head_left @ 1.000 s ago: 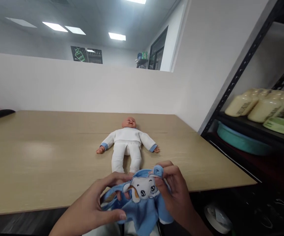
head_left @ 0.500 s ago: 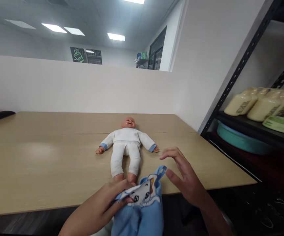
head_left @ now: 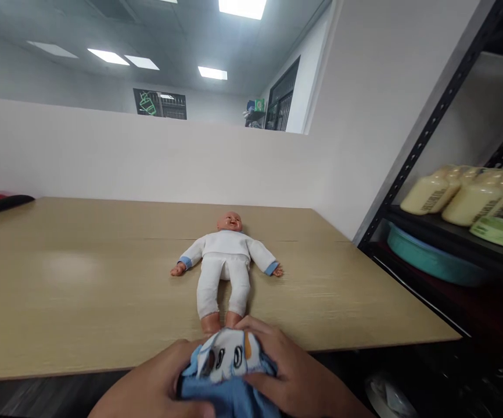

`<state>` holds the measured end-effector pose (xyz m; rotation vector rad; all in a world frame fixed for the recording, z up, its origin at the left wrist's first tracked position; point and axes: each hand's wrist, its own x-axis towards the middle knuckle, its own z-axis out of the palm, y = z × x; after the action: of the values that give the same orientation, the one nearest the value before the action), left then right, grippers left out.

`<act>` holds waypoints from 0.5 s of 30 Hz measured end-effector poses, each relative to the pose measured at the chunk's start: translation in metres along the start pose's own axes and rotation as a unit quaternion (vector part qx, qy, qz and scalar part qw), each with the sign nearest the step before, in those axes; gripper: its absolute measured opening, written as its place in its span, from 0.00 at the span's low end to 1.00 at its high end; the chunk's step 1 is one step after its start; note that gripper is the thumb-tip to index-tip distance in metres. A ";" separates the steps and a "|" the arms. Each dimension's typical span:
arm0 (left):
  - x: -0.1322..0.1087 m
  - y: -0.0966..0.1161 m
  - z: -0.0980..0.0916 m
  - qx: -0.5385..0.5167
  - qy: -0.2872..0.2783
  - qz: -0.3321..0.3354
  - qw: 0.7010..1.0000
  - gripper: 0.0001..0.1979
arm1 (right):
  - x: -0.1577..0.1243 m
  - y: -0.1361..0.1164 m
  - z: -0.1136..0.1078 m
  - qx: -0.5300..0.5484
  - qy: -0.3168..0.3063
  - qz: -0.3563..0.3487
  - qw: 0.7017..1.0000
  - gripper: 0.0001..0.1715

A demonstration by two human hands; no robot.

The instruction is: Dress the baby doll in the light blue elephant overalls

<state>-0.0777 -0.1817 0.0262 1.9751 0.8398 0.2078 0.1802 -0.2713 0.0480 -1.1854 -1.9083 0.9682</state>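
While I hold it, blue garment (head_left: pixel 227 366): not on the doll (head_left: pixel 225 261).
Left hand (head_left: pixel 155 388), right hand (head_left: pixel 287 377): both clenched around it.

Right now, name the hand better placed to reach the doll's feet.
Probably the right hand: its fingers lie beside the feet of the doll, while the left hand sits lower and farther back. Both grip the blue garment.

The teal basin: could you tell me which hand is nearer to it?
Right: the right hand sits lower-left of the teal basin, the left hand farther left.
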 end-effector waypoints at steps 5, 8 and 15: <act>0.001 -0.017 0.000 -0.097 0.038 0.023 0.994 0.35 | -0.008 0.010 0.010 -0.014 0.055 0.111 0.992 0.35; 0.006 -0.019 -0.001 -0.150 0.107 0.051 0.982 0.34 | -0.004 0.008 0.010 -0.021 0.051 0.126 0.991 0.35; 0.027 -0.005 0.010 -0.168 0.166 0.063 0.970 0.31 | 0.014 0.016 -0.004 0.128 -0.098 0.088 0.983 0.47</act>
<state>-0.0555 -0.1700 0.0117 1.6951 0.8252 0.7237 0.1854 -0.2527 0.0385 -1.1533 -1.7808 1.4266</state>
